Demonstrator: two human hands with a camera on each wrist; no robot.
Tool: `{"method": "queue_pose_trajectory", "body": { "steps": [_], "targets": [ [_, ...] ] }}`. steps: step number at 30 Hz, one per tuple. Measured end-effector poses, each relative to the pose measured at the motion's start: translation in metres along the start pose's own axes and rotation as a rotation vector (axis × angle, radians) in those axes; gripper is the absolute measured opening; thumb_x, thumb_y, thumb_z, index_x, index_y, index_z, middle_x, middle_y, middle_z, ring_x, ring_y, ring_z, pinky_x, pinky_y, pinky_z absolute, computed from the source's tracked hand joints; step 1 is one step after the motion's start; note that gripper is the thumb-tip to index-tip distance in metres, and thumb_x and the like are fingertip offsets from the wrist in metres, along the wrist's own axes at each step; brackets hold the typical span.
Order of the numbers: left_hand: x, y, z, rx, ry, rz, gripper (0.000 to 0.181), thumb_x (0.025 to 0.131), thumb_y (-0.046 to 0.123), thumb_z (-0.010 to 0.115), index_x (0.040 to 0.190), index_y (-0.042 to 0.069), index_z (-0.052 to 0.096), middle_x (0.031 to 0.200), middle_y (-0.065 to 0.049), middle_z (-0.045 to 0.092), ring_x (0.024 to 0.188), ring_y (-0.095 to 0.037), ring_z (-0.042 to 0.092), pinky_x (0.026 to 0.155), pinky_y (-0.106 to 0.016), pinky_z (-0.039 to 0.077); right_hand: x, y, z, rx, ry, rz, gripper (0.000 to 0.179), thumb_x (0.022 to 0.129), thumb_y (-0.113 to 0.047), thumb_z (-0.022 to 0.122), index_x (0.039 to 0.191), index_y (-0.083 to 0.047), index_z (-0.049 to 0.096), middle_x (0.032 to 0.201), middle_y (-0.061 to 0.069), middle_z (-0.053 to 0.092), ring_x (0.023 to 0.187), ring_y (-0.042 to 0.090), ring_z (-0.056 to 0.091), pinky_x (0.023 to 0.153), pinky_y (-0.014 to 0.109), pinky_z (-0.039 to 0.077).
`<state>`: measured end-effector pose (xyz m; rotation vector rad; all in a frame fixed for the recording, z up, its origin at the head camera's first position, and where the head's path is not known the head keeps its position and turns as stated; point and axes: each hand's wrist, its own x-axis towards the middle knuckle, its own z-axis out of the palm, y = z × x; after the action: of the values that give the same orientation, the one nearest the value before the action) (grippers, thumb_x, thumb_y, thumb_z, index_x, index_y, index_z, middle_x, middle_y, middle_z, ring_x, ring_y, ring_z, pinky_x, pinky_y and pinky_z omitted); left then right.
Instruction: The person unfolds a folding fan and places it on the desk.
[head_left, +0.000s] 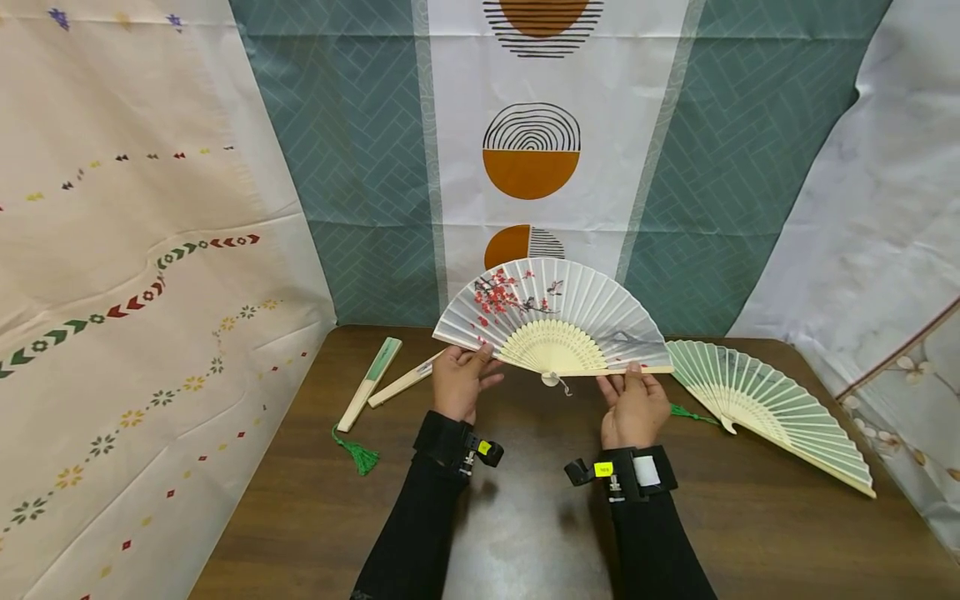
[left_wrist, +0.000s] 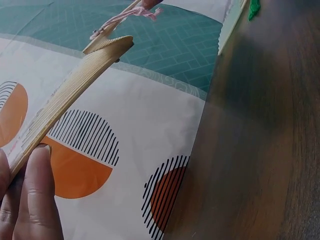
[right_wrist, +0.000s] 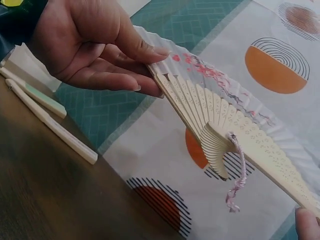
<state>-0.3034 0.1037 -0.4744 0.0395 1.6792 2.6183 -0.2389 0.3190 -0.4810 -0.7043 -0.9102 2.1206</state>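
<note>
A white folding fan (head_left: 600, 312) printed with red blossoms is spread wide and held up over the table. My left hand (head_left: 459, 382) pinches its left end stick between thumb and fingers. At the opposite end, my right hand (head_left: 634, 408) grips the other outer stick. The pale ribs (right_wrist: 265, 145) meet at a pivot below, where a short pinkish cord (right_wrist: 239, 175) dangles. Seen edge-on in the left wrist view, the fan's folded sticks (left_wrist: 75, 87) run up from the left fingers (left_wrist: 37, 187).
An open green folding fan (head_left: 780, 400) with a green tassel lies on the table (head_left: 525, 533) at right. Left of the hands lie a closed green fan (head_left: 371, 383) with its tassel (head_left: 362, 457) and another closed fan (head_left: 405, 381). Patterned cloth (head_left: 360, 167) hangs behind.
</note>
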Motion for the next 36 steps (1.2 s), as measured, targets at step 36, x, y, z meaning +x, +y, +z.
{"method": "queue_pose_trajectory", "body": {
  "steps": [36],
  "targets": [
    [-0.015,-0.025,0.016,-0.042,0.012,-0.034,0.028,0.109,-0.004,0.072,0.135,-0.014,0.069,0.091,-0.005,0.077,0.071,-0.011,0.078,0.070,-0.024,0.071,-0.009,-0.022,-0.038,0.107,0.024,0.043,0.010,0.115,-0.008,0.065,0.108,-0.004,0.059,0.108,0.003,0.064,0.094,0.017,0.060,0.080,0.035,0.074]
  ]
}}
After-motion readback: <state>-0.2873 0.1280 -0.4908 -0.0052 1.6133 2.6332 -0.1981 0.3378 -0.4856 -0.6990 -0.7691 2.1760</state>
